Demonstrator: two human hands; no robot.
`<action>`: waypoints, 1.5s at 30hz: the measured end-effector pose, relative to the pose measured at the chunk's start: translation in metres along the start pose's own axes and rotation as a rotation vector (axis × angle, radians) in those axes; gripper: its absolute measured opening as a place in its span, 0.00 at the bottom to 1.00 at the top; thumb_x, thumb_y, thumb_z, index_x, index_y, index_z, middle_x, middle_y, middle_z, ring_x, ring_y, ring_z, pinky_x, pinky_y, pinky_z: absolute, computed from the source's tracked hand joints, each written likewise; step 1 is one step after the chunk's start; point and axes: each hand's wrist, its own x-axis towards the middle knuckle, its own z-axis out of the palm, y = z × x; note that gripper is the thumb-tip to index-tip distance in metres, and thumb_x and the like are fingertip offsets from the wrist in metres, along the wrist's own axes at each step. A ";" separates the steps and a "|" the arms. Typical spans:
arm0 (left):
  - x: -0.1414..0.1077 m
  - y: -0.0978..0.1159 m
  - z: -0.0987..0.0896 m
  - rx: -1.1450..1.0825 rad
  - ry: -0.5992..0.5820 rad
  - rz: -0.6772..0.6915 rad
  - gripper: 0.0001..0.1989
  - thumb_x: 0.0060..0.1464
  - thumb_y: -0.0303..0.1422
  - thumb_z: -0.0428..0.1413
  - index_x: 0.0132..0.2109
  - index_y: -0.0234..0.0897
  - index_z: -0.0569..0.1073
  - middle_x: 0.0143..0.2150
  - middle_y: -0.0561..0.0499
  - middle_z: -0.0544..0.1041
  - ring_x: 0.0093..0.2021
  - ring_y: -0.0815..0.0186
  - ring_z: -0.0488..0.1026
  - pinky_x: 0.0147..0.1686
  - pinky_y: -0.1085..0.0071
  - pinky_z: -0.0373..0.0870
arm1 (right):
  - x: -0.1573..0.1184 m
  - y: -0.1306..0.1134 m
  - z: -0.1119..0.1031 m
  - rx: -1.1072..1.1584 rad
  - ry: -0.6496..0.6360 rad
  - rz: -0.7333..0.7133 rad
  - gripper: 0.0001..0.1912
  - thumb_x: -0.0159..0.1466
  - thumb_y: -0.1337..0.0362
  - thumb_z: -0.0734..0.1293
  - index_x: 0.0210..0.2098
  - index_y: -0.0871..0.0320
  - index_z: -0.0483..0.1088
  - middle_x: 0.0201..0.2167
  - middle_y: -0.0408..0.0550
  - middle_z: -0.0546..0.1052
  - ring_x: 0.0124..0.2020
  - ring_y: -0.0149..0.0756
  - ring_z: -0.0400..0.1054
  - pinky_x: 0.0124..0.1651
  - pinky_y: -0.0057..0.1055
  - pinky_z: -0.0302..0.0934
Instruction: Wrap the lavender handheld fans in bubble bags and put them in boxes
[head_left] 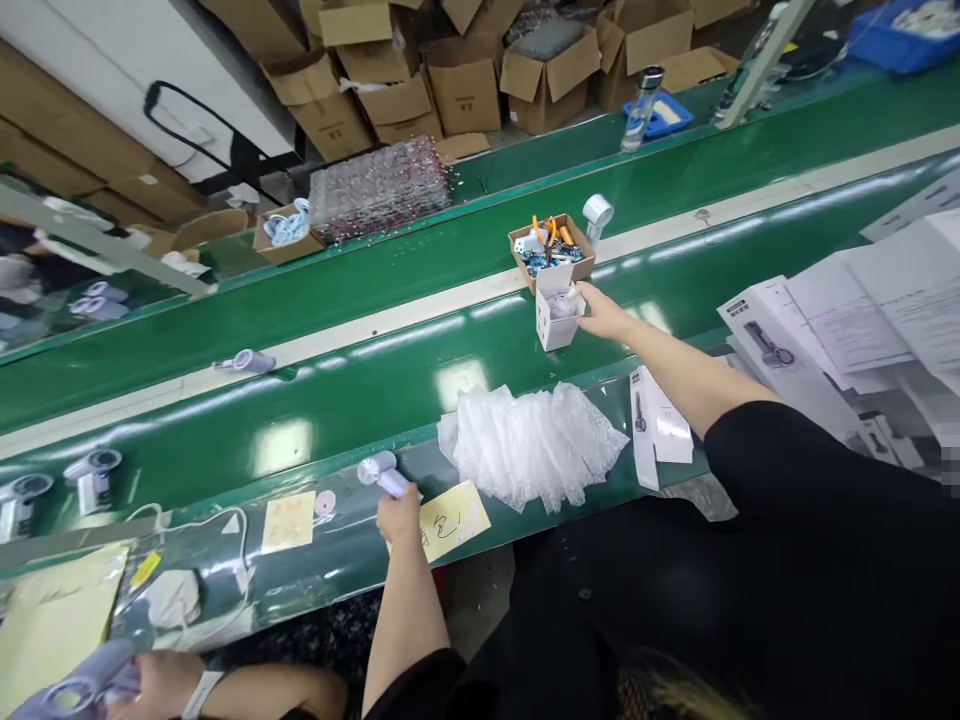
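My left hand (399, 517) is closed round the handle of a lavender handheld fan (380, 467), its round head pointing up and left above the bench edge. Out at arm's length, my right hand (598, 312) grips the right side of a small open white box (556, 328). Inside that box sits something pale in clear wrapping that I cannot make out fully. Between my arms lies a fanned pile of bubble-wrap bags (532, 445). A handwritten yellow note (454, 520) is beside my left hand.
Behind the box stands a cardboard tray (517, 250) of small parts. Flat printed cartons (795, 350) are stacked at right. A co-worker's hand (161, 683) holds another lavender fan at lower left. More fans (94, 480) rest on the green belt (360, 400).
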 end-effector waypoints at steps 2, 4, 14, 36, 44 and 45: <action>-0.005 0.006 0.000 -0.077 -0.028 -0.015 0.13 0.38 0.32 0.59 0.23 0.42 0.58 0.20 0.53 0.63 0.34 0.53 0.71 0.33 0.62 0.64 | -0.032 -0.016 0.001 0.040 0.157 0.042 0.14 0.50 0.69 0.67 0.37 0.58 0.66 0.50 0.54 0.67 0.53 0.45 0.61 0.49 0.39 0.62; -0.026 0.018 0.007 -0.267 -0.095 -0.030 0.10 0.41 0.37 0.57 0.26 0.39 0.63 0.22 0.54 0.65 0.27 0.62 0.70 0.26 0.68 0.64 | -0.074 -0.035 0.012 0.222 0.216 0.220 0.10 0.52 0.63 0.68 0.33 0.57 0.66 0.42 0.51 0.72 0.45 0.41 0.67 0.45 0.38 0.65; -0.231 0.032 0.153 -0.179 -1.223 0.275 0.18 0.57 0.47 0.48 0.41 0.35 0.65 0.37 0.46 0.72 0.33 0.65 0.73 0.31 0.69 0.70 | -0.176 -0.051 0.024 1.143 0.254 0.695 0.14 0.57 0.56 0.68 0.37 0.58 0.66 0.35 0.51 0.77 0.36 0.40 0.73 0.38 0.38 0.71; -0.224 0.042 0.150 -0.197 -1.074 0.453 0.11 0.48 0.39 0.57 0.31 0.34 0.74 0.23 0.53 0.70 0.24 0.70 0.64 0.28 0.73 0.60 | -0.264 -0.048 -0.014 0.985 -0.238 0.931 0.20 0.54 0.64 0.71 0.45 0.58 0.66 0.27 0.46 0.76 0.25 0.36 0.73 0.22 0.27 0.68; -0.228 0.041 0.115 -0.022 -0.605 1.638 0.05 0.56 0.26 0.52 0.36 0.35 0.72 0.26 0.49 0.67 0.29 0.64 0.64 0.32 0.68 0.60 | -0.265 -0.066 -0.015 1.040 -0.110 0.968 0.17 0.56 0.65 0.70 0.43 0.59 0.63 0.26 0.49 0.77 0.25 0.39 0.74 0.23 0.31 0.68; -0.227 0.041 0.113 -0.007 -0.572 1.724 0.05 0.56 0.25 0.51 0.37 0.35 0.72 0.25 0.50 0.66 0.29 0.64 0.63 0.31 0.68 0.59 | -0.265 -0.068 -0.014 1.024 -0.091 0.960 0.17 0.56 0.65 0.70 0.43 0.59 0.63 0.26 0.48 0.77 0.25 0.39 0.74 0.24 0.30 0.68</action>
